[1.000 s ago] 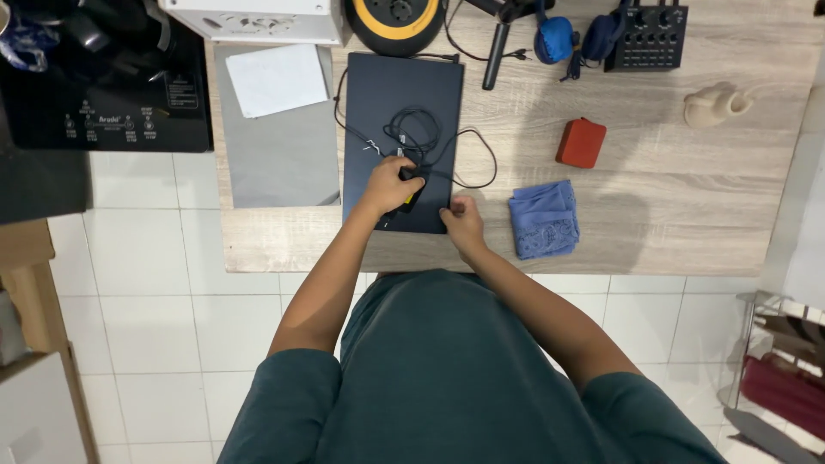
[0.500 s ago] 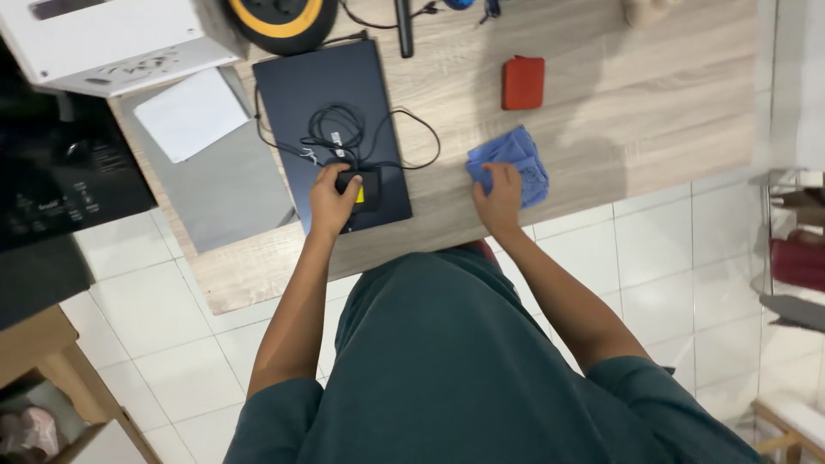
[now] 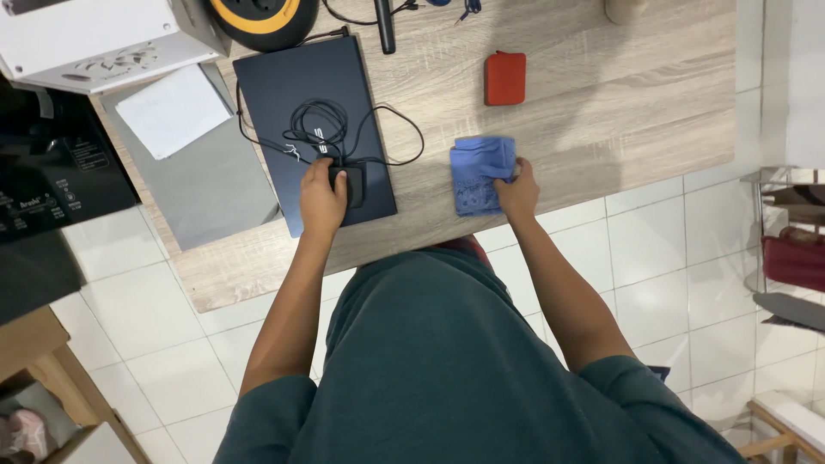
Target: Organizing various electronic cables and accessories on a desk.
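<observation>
a closed dark blue laptop (image 3: 309, 120) is laid flat on the wooden table (image 3: 601, 112), and a black power adapter (image 3: 351, 184) is sat on its near right corner with its thin black cable (image 3: 331, 129) coiled loosely across the lid and looped off onto the wood. the left hand (image 3: 322, 196) is laid over the adapter's left side, fingers curled down on it, so it looks gripped rather than just touched. over to the right, a folded blue cloth (image 3: 477, 172) is found on the table near the front edge, and its right edge is pinched by the right hand (image 3: 519, 191), fingers pressed together on the fabric. a small red case (image 3: 504, 77) is seen further back, well apart from the cloth. a grey mat (image 3: 206, 185) with a white sheet of paper (image 3: 172, 110) on it is spotted just left of the laptop, and a white box (image 3: 103, 34) behind that.
</observation>
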